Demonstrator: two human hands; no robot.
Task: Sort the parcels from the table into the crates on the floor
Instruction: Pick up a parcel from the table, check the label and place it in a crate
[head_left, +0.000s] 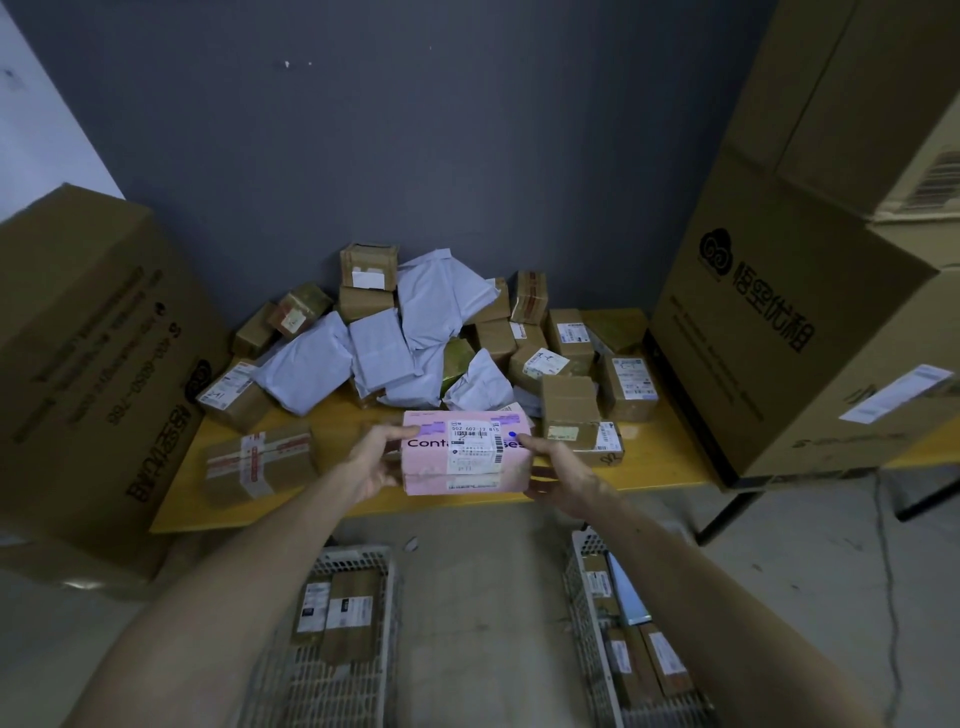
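Pink box, held level above the near edge of the yellow table, its top bearing a white shipping label with barcodes over partly covered dark lettering. The left hand grips the box's left end, thumb on top and fingers curled beneath; the right hand grips the right end in the same manner (thumb tip reaching the top face near a small blue dot).

Behind the box, a heap of parcels lies on the table against the grey wall: brown taped cartons at both flanks and white plastic mailers piled at the centre. One carton with red-and-white tape sits apart, near the table's front left corner.

On the floor below, two white lattice crates stand well apart: the left crate holds flat brown cartons with labels; the right crate holds brown cartons and a pale flat packet. Large printed cardboard boxes flank the table on both sides.
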